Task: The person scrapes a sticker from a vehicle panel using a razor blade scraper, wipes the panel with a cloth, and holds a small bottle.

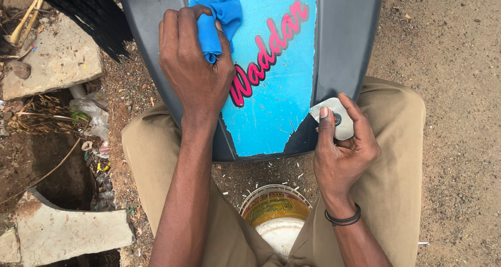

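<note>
Forearms reach down past khaki knees to a dark grey panel [344, 32] propped between the legs, tilted so its face meets the camera. Left hand [195, 71] presses a bunched blue cloth [224, 8] against the panel's upper part, its grip closed on the folds. Right hand [344, 147] steadies the panel's lower right edge, fingers curled around a small grey pad [340, 126] pinned there by the thumb. A torn light-blue sticker [282, 100] with slanted pink lettering covers the panel's middle. Below stands a white bucket [276, 222] with a yellow-and-red label, on dirt [459, 89]; concrete slabs [52, 58] lie left.
</note>
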